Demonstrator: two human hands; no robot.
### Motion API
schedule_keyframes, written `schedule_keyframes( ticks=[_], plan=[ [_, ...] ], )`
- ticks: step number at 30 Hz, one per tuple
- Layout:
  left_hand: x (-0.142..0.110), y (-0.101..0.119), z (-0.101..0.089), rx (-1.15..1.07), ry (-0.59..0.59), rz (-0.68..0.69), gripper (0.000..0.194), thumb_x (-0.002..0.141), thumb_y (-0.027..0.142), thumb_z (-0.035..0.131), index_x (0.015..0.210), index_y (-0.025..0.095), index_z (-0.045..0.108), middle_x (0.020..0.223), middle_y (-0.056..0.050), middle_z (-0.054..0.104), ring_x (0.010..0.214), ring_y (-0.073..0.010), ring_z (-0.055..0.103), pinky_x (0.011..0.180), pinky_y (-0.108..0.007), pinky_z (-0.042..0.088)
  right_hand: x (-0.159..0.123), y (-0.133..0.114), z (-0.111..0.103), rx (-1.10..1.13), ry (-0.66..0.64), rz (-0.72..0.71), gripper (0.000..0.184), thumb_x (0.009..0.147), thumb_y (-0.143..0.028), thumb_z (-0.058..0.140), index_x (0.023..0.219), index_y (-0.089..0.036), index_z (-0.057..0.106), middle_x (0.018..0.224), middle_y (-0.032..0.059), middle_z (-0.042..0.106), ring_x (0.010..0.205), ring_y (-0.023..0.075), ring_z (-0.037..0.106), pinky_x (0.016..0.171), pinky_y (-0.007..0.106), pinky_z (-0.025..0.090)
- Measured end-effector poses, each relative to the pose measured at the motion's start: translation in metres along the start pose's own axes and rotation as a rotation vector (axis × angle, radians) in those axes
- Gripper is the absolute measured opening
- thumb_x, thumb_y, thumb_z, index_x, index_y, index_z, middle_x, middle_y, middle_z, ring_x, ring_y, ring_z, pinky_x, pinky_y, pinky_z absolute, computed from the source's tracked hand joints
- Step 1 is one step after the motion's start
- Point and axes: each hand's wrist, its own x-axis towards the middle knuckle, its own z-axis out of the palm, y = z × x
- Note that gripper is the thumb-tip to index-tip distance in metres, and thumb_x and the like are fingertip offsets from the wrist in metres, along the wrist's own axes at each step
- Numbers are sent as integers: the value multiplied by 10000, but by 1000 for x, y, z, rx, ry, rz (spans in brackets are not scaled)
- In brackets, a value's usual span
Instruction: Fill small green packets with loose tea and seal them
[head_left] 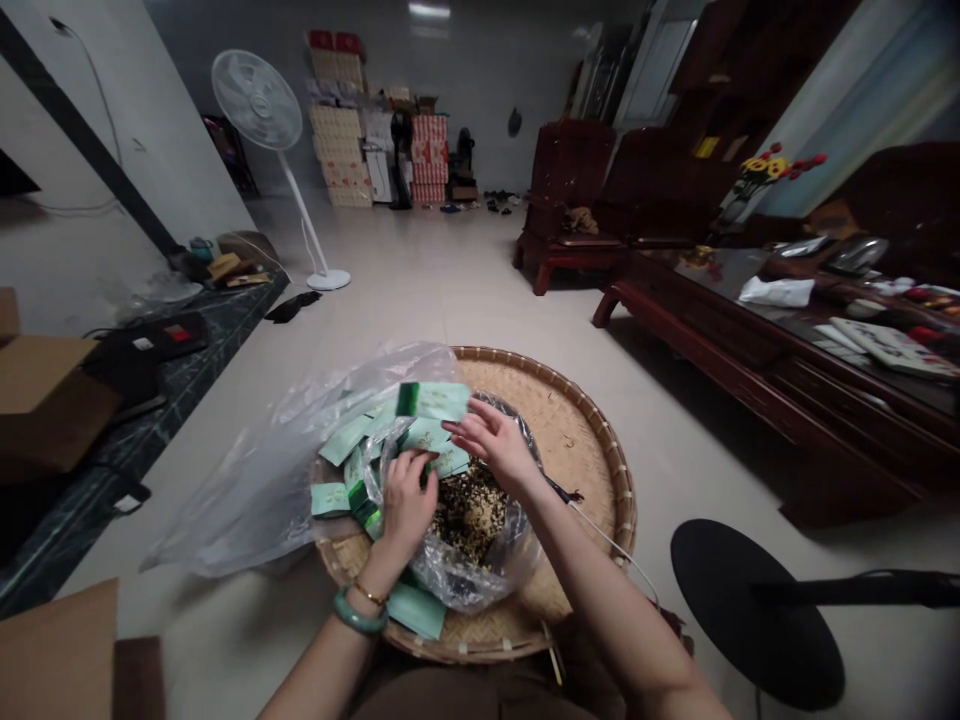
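A light green packet (439, 401) with a dark green end appears raised and slightly blurred above the pile. My right hand (499, 445) is beside its right end, fingers stretched and apart; whether the fingertips touch it is unclear. My left hand (409, 500) is over the left side of a clear plastic bag (469, 585), fingers curled inward; what they pinch is hidden. Inside that bag lies a loose dark and yellowish dried mix (472, 515). Several more green packets (345, 440) are heaped to the left, and another packet (416, 610) lies near the front rim.
Everything rests on a round woven bamboo tray (581, 430). A large translucent plastic bag (255, 500) spreads over its left side. A thin cable (615, 545) crosses the right side. Around it stand a black round base (750, 610), a wooden table (712, 350), cardboard boxes (52, 390) and a white fan (259, 100).
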Motion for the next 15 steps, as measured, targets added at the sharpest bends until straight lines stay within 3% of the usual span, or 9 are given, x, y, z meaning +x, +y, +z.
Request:
schedule_keyframes(
  ticks=[3, 6, 9, 11, 15],
  plan=[
    [4, 4, -3, 327, -97, 119, 287, 868, 196, 507, 1130, 175, 623, 1135, -111, 599, 969, -281, 498, 852, -418, 428, 6, -2, 13, 3, -136, 15, 592, 631, -383, 793, 1154, -225, 564, 1178, 70, 635, 974, 206, 664, 881, 373, 526],
    [11, 7, -7, 556, -190, 104, 301, 836, 195, 568, 1131, 186, 627, 1073, -104, 609, 939, -296, 484, 801, -416, 423, 3, 15, -11, -196, -135, -11, 360, 731, -406, 691, 1012, -187, 644, 1037, 71, 688, 964, 222, 658, 888, 402, 514],
    [16, 6, -9, 641, -225, 85, 294, 821, 217, 603, 1111, 199, 640, 1018, -98, 609, 929, -299, 485, 765, -401, 414, -10, 41, -56, -663, 106, -224, 245, 787, -350, 594, 958, -190, 667, 996, 84, 690, 942, 246, 636, 882, 452, 493],
    [16, 5, -10, 647, -225, 84, 285, 824, 231, 607, 1105, 212, 646, 1016, -93, 611, 922, -295, 488, 746, -391, 407, -22, 56, -83, -993, 198, -361, 290, 763, -274, 600, 1041, -207, 650, 1075, 94, 662, 1042, 279, 580, 941, 493, 439],
    [12, 3, -10, 628, -215, 124, 276, 833, 231, 600, 1102, 255, 658, 1029, -75, 632, 912, -291, 497, 725, -384, 393, -39, 72, -112, -1366, 274, -383, 490, 743, -197, 601, 1230, -209, 548, 1178, 124, 595, 1098, 307, 524, 919, 500, 442]
  ],
)
